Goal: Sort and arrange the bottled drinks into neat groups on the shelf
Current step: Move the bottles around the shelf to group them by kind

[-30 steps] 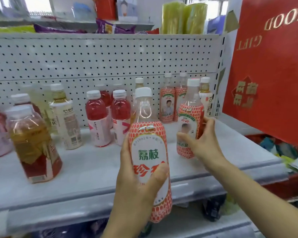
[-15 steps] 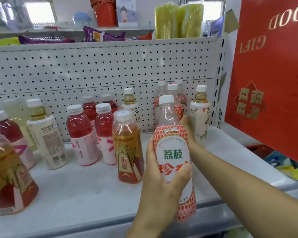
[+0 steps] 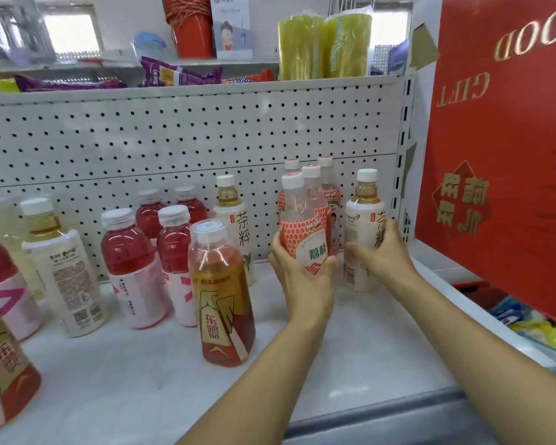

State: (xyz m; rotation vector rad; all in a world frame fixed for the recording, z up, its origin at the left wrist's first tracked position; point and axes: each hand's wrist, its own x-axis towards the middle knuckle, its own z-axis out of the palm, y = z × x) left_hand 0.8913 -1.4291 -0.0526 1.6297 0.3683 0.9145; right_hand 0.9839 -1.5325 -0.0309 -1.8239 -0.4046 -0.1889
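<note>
Gripping the lychee bottle [image 3: 299, 226] in the left hand [image 3: 302, 274], upright against the other lychee bottles [image 3: 333, 194] at the shelf's [image 3: 135, 380] right rear. Clasping a tea bottle [image 3: 365, 220] just beside with the right hand [image 3: 381, 252]. Nearly gathered, seemingly, that lychee group. Left to sort: scattered teas, red drinks [image 3: 127, 252], amber bottles [image 3: 220, 293].

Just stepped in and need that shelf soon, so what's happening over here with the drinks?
A person is sorting bottles on the shelf. The left hand grips a red-patterned lychee bottle in front of three matching bottles. The right hand holds a white-labelled tea bottle next to them. Other drinks stand mixed further left.
</note>
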